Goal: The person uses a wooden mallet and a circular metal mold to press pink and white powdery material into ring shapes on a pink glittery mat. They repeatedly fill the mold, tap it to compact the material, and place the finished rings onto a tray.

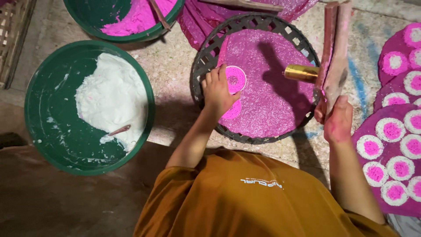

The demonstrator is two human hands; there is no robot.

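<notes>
Far left, a green basin (44,109) of white paste (112,103) sits on the floor (175,66) with a small stick (119,130) in it. Behind it, a second green basin (87,17) holds pink paste (136,17).

Centre: a round woven tray (206,57) covered by a pink mesh sheet (272,87). Left hand (218,90) rests on the sheet at the tray's left side, fingers bent and narrow, fingertips pressing beside a small round ring mould (235,79) with a white rim and pink centre. A pink disc (231,110) lies just below, partly under the palm.

Right hand (337,118) is closed around a long wooden press tool (335,48), pink-stained, held upright at the tray's right edge; its brass nozzle (300,73) points left over the sheet, apart from the mould.

Far right: pink sheets (388,94) carry finished white-ringed pink discs (370,147) in rows.

Judgement for doing this well: keep the mould flat and pinned so it does not slide on the mesh, keep the nozzle low over the ring when filling, space the new disc clear of the one below, and keep paste drips off bare mesh.
</notes>
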